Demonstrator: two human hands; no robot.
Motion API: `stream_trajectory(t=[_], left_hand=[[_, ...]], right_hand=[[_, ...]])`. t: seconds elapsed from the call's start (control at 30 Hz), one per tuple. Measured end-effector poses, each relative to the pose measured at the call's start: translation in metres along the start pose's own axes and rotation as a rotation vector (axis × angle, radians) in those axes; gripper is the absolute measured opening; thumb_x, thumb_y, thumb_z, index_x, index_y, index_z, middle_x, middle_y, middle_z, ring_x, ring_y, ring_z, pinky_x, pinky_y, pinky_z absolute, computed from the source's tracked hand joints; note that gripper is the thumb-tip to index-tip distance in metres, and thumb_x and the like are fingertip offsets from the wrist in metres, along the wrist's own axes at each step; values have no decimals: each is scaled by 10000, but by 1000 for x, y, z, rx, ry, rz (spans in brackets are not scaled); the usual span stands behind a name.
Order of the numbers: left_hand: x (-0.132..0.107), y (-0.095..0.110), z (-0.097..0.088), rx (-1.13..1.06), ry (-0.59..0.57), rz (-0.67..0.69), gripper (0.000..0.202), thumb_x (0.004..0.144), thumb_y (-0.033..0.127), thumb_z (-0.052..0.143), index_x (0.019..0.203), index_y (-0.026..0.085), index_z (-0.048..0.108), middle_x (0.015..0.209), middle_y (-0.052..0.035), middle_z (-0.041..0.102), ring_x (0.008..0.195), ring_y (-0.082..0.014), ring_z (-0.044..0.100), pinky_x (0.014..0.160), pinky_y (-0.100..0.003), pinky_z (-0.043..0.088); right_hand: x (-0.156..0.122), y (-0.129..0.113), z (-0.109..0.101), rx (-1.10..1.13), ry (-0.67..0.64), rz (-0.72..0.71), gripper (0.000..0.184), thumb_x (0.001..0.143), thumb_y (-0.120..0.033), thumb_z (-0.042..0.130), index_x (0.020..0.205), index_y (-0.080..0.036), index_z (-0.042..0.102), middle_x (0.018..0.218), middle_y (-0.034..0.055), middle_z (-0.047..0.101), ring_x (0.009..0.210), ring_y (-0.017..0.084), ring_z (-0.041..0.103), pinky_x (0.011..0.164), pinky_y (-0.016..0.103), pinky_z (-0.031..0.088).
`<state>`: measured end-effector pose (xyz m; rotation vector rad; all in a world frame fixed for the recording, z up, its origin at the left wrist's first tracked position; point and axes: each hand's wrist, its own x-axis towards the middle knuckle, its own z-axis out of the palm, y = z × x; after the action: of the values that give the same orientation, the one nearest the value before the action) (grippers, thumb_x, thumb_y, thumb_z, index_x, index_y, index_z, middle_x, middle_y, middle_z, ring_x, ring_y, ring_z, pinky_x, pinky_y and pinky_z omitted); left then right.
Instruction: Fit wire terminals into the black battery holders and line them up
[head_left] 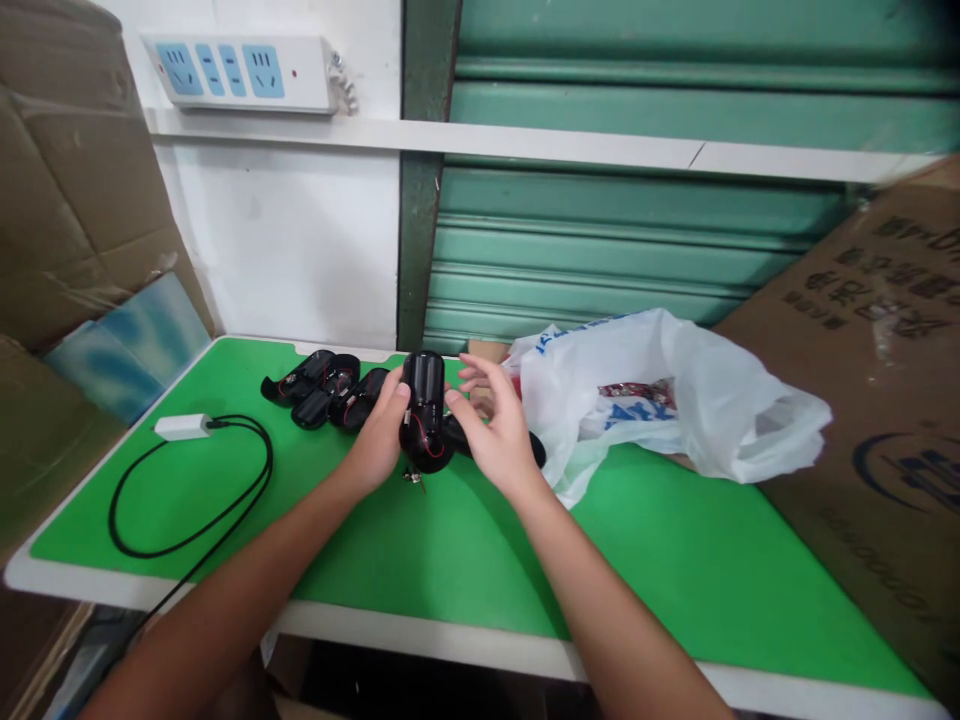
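Observation:
My left hand (382,430) grips a black plastic housing (424,385) from its left side, thumb on the edge. The housing has a long glossy upper part and a rounded lower end with a thin red wire. A small metallic part shows just below that end. My right hand (499,420) is at the housing's right, fingers apart; I cannot tell whether its thumb touches it. Behind my left hand lie several similar black housings (319,385), some with red wires. Another black piece (537,450) is partly hidden by my right hand.
A white plastic bag (720,390) with red items inside lies on the green tabletop (420,560). At left are a white adapter (182,427) and looped black cable (262,470). Cardboard boxes (862,430) flank the table. A power strip (240,72) is on the wall.

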<state>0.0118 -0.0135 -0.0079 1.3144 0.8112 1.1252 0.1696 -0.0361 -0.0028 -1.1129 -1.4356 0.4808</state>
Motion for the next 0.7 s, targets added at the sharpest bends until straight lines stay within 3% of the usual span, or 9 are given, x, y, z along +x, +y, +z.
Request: stream_trajectory(t=[0.1, 0.2, 0.27, 0.43, 0.57, 0.7], left_hand=[[0, 1, 2, -68, -4, -11, 655, 969, 681, 482, 1463, 251, 485, 1362, -92, 673, 1289, -277, 624, 1075, -418, 525], [1, 4, -1, -13, 22, -3, 585, 978, 614, 503, 1410, 225, 568, 1380, -85, 674, 1313, -275, 607, 1117, -412, 489], [2, 8, -5, 64, 19, -11, 514, 974, 543, 528, 1339, 198, 638, 1359, -90, 695, 1306, -288, 613, 1138, -426, 467], [4, 15, -18, 159, -76, 34, 492, 851, 348, 665, 1307, 164, 662, 1324, -122, 715, 1271, -305, 643, 1143, -457, 467], [3, 14, -19, 177, -108, 40, 551, 867, 339, 693, 1376, 156, 591, 1293, -148, 713, 1159, -283, 702, 1058, -447, 540], [1, 14, -17, 177, -120, 52, 520, 897, 366, 701, 1356, 151, 586, 1285, -156, 709, 1195, -282, 691, 1060, -433, 547]], right_hand=[[0, 9, 6, 181, -101, 153, 392, 910, -380, 655, 1271, -228, 627, 1198, 98, 678, 1004, 211, 672, 752, 321, 602], [0, 11, 6, 291, -208, 262, 280, 908, -457, 655, 1056, -220, 683, 997, 49, 710, 893, 203, 684, 746, 327, 608], [1, 9, 4, 339, -235, 316, 284, 882, -487, 686, 974, -220, 675, 885, 19, 696, 795, 187, 674, 715, 324, 608], [4, 11, 2, 407, -244, 363, 310, 821, -503, 726, 926, -220, 651, 871, 16, 689, 769, 183, 668, 633, 306, 604], [2, 16, 5, 343, -146, 305, 270, 850, -450, 682, 978, -224, 610, 848, 4, 683, 752, 165, 664, 601, 266, 567], [-2, 17, 8, 272, -106, 211, 363, 890, -358, 642, 1219, -235, 549, 928, 23, 709, 843, 180, 692, 651, 279, 565]])
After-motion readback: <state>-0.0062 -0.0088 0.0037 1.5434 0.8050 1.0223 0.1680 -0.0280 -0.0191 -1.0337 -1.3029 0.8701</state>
